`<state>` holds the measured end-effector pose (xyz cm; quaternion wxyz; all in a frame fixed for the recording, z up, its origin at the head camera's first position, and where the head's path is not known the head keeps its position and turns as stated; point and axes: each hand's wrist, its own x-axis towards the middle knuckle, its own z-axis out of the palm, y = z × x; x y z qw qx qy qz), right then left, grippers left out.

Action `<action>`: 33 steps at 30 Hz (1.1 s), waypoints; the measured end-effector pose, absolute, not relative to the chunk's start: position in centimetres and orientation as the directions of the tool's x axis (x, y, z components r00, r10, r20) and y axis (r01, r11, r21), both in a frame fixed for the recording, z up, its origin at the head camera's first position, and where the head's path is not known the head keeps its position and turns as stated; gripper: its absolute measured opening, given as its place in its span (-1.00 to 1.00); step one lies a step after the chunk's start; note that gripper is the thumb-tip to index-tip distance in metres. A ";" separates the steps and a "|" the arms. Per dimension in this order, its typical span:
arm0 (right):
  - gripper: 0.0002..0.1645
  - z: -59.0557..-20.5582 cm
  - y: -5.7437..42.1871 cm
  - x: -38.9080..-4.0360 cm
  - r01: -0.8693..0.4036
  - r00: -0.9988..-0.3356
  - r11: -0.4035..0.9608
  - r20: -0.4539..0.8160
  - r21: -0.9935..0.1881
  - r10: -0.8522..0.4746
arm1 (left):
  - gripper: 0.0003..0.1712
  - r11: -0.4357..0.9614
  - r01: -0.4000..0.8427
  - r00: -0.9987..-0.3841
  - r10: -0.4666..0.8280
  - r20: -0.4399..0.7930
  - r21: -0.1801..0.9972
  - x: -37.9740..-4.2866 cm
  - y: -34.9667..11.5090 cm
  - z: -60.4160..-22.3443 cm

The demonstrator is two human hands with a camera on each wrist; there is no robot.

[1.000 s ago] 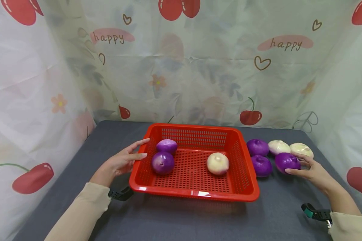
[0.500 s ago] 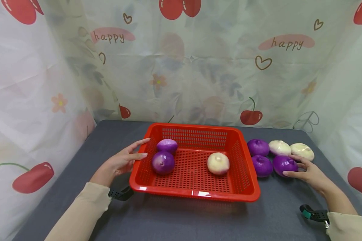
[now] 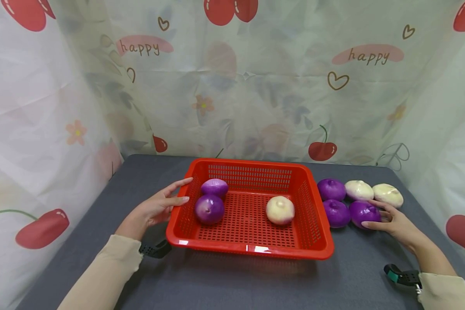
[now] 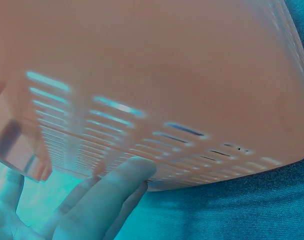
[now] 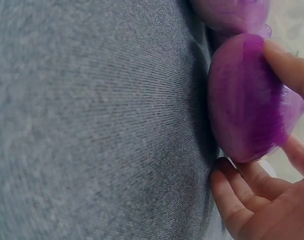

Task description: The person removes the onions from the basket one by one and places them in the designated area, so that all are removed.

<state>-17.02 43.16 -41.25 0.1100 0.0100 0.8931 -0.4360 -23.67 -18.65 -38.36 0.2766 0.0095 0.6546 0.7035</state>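
Note:
At the left end of the red plastic basket (image 3: 248,251) my left hand (image 3: 155,209) grips the rim, with fingers lying along its outer slotted wall (image 4: 92,115) in the left wrist view. My right hand (image 3: 401,226) holds a shiny purple onion (image 3: 363,213) between thumb and fingers, at table level. This purple onion (image 5: 247,100) sits beside another purple onion (image 3: 336,213) in the group right of the basket. Inside the basket lie two purple onions (image 3: 209,209) at the left and one white onion (image 3: 280,210) at the right.
Behind the held onion sit a purple onion (image 3: 331,189) and two white onions (image 3: 358,190), close together. The dark grey tabletop (image 3: 232,284) ends at a printed curtain (image 3: 248,112) along the back and sides. Each wrist wears a black strap (image 3: 404,275).
My right hand has shifted slightly left and toward me, bringing the purple onion beside its neighbour. The left hand and basket stay put.

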 end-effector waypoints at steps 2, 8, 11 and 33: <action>0.05 -41.2 43.1 -17.0 0.114 -0.976 0.619 -0.205 -0.777 -0.077 | -0.19 0.009 -0.376 -0.847 0.402 -0.348 0.927 -23.7 -18.7 -38.4; 0.05 -41.3 43.1 -17.1 0.122 -0.975 0.607 -0.209 -0.785 -0.075 | -0.20 0.011 -0.374 -0.848 0.400 -0.347 0.927 -23.7 -18.7 -38.4; 0.05 -41.3 43.1 -17.1 0.125 -0.975 0.606 -0.211 -0.786 -0.073 | -0.20 0.012 -0.375 -0.849 0.397 -0.348 0.927 -23.7 -18.7 -38.5; -0.09 -39.1 44.1 -17.4 0.093 -0.986 0.566 -0.154 -0.819 -0.061 | -0.19 0.004 -0.382 -0.844 0.405 -0.351 0.924 -23.7 -18.7 -38.4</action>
